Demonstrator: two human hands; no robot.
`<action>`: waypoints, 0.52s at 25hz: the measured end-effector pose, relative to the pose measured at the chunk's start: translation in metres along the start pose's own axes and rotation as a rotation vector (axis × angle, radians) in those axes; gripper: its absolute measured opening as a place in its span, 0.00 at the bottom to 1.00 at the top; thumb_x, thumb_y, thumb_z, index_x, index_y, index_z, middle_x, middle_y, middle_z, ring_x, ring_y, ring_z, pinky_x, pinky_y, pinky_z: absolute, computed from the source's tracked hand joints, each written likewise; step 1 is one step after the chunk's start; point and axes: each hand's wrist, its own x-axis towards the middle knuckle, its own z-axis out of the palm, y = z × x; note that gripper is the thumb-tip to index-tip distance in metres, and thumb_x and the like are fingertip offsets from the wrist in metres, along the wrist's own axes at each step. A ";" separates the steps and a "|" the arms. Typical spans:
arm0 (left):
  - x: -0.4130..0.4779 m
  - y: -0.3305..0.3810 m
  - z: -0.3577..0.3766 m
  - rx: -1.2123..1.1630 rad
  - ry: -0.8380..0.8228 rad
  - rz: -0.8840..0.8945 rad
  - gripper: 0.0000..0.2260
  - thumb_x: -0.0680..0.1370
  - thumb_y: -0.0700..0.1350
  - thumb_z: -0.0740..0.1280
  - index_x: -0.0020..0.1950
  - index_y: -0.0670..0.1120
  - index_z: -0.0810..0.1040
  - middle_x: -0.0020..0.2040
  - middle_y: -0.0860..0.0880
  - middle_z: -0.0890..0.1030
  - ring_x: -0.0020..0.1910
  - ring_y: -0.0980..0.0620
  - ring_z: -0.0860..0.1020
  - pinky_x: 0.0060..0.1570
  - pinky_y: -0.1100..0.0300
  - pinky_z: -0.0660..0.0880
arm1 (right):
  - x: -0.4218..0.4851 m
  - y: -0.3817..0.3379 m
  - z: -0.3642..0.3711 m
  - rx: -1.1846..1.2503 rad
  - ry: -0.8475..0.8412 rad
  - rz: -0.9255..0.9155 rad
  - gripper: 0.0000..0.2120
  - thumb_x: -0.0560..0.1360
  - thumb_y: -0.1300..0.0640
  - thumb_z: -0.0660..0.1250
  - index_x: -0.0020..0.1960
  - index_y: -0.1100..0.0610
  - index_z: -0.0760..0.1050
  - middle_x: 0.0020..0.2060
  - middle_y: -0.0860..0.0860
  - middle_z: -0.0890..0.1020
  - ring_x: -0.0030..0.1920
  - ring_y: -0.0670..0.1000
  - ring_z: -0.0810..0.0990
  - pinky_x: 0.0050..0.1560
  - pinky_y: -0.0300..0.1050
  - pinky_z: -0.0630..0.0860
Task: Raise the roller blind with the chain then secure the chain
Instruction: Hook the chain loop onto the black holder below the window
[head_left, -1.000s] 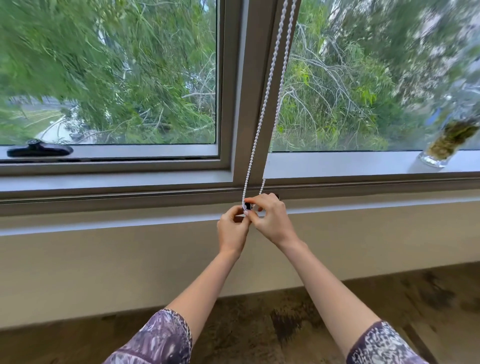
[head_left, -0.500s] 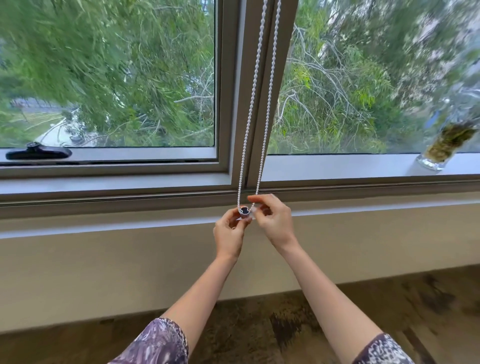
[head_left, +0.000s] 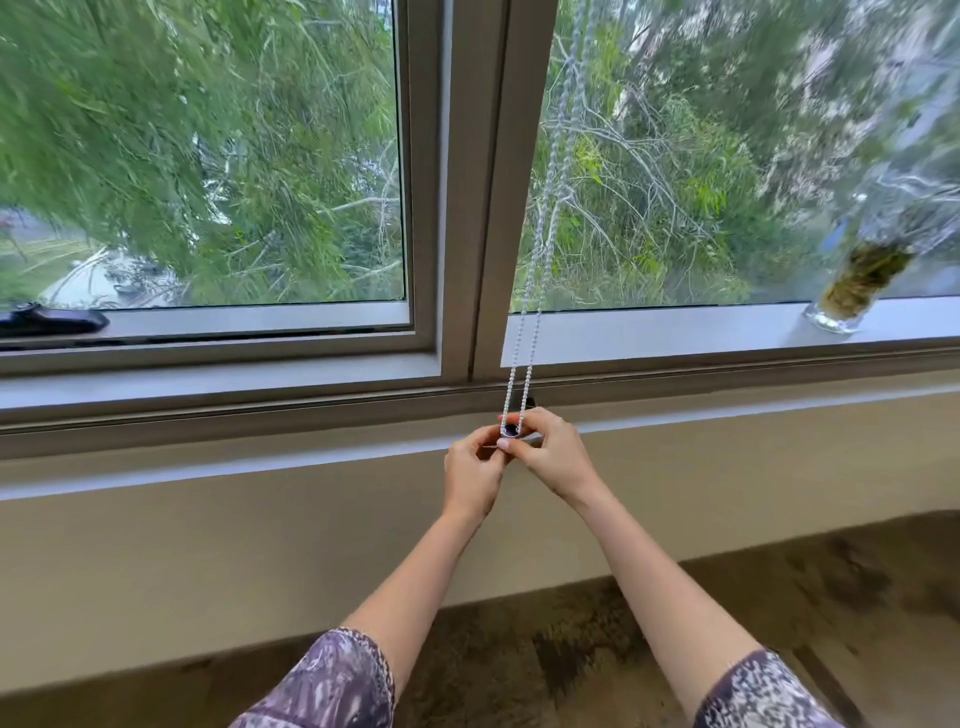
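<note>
A white bead chain hangs as a long loop in front of the window's grey centre post, running up out of view. Its bottom end wraps a small dark chain holder just below the sill. My left hand pinches the holder from the left and below. My right hand grips it from the right, thumb and forefinger at the loop's bottom. The roller blind itself is out of view above.
A black window handle lies on the left frame. A glass jar with green-brown contents stands on the right sill. Beige wall runs under the sill, with dark mottled floor below.
The chain loop has swung from the centre post to the right, in front of the right pane. Both hands stay together on the holder at its bottom end.
</note>
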 end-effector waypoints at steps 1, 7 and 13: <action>0.001 0.000 0.001 0.010 0.002 0.005 0.10 0.74 0.36 0.68 0.53 0.42 0.83 0.47 0.46 0.86 0.49 0.50 0.83 0.55 0.51 0.79 | 0.001 0.001 -0.002 -0.006 0.000 -0.010 0.11 0.70 0.61 0.73 0.52 0.59 0.82 0.48 0.53 0.81 0.48 0.52 0.81 0.52 0.43 0.77; 0.005 -0.002 0.011 -0.010 0.026 -0.024 0.08 0.72 0.39 0.72 0.51 0.44 0.82 0.43 0.48 0.85 0.44 0.52 0.84 0.51 0.53 0.80 | 0.006 0.007 -0.015 -0.011 0.004 -0.009 0.10 0.70 0.62 0.73 0.51 0.58 0.82 0.45 0.50 0.83 0.47 0.49 0.81 0.48 0.34 0.75; 0.015 -0.012 0.007 0.113 0.082 -0.045 0.11 0.72 0.37 0.72 0.53 0.44 0.80 0.43 0.50 0.83 0.41 0.54 0.81 0.47 0.59 0.78 | 0.010 0.024 -0.029 -0.013 0.084 0.006 0.10 0.69 0.61 0.75 0.50 0.58 0.82 0.40 0.49 0.84 0.42 0.46 0.82 0.44 0.27 0.72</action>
